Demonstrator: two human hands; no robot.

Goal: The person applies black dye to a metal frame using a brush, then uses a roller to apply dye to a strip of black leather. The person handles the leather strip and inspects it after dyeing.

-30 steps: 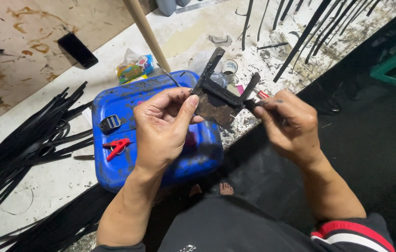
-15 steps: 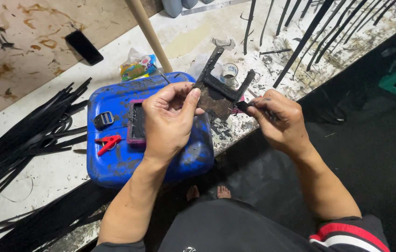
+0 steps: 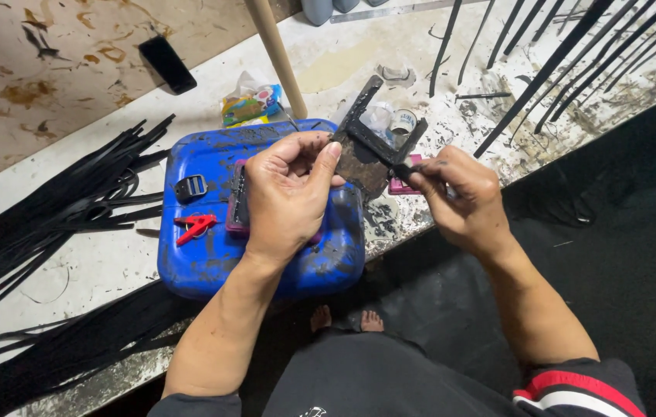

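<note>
Left hand [image 3: 289, 193]: pinches the dark strap piece [image 3: 362, 158] above the blue container [image 3: 212, 255].
Right hand [image 3: 459, 201]: grips the strap's other end, possibly with a small tool.
Packet [image 3: 249, 104]: colourful, crumpled, beyond the left hand.
Container top: red clip [image 3: 195, 226], dark buckle [image 3: 190, 188].

Stained white worktop [image 3: 96, 262], dark floor [image 3: 637, 255]

Both forearms reach forward, bare. The left hand [image 3: 288, 197] is curled, thumb up. The right hand [image 3: 459, 202] pinches, fingers closed.
</note>
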